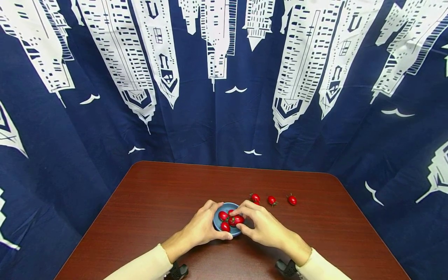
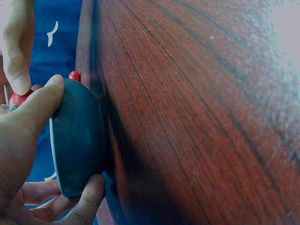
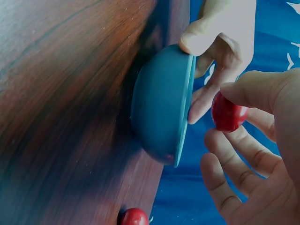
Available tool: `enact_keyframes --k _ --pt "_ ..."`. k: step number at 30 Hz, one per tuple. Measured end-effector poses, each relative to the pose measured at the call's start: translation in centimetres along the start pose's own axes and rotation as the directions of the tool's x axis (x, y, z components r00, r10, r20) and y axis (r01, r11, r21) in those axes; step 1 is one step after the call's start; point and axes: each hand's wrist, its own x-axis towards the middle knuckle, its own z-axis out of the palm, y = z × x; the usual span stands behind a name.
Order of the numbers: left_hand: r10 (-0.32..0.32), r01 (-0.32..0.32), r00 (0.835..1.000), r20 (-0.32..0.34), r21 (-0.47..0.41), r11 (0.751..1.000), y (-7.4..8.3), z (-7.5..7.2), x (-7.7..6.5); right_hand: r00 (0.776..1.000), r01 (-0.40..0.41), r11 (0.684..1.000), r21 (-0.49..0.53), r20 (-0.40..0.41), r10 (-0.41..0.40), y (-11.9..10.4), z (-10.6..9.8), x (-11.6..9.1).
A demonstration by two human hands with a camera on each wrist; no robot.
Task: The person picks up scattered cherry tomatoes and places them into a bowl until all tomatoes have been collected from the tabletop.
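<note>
A small blue bowl stands on the table with several red cherry tomatoes in it. My left hand grips the bowl from its left side, thumb and fingers around the rim. Above the bowl my right hand pinches a cherry tomato between thumb and fingers. In the left wrist view the bowl's outer wall shows side-on, with the held tomato beyond its rim. The bowl's inside is hidden in both wrist views.
To the right of the bowl, further back, loose cherry tomatoes lie on the brown wooden table. One tomato shows near the table edge in the right wrist view. A dark blue cloth printed with white buildings hangs behind the table.
</note>
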Motion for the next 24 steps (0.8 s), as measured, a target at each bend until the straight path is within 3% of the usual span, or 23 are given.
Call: enact_keyframes --k 10,24 --pt "0.005 -0.005 1.0 0.003 -0.01 1.0 -0.03 -0.06 0.0 1.0 0.024 0.999 -0.022 0.012 -0.023 -0.52 0.4 0.42" --pt "0.008 -0.008 1.0 0.005 -0.013 1.0 0.14 -0.19 -0.12 0.999 0.018 0.999 -0.04 -0.041 -0.019 -0.72 -0.27 0.1"
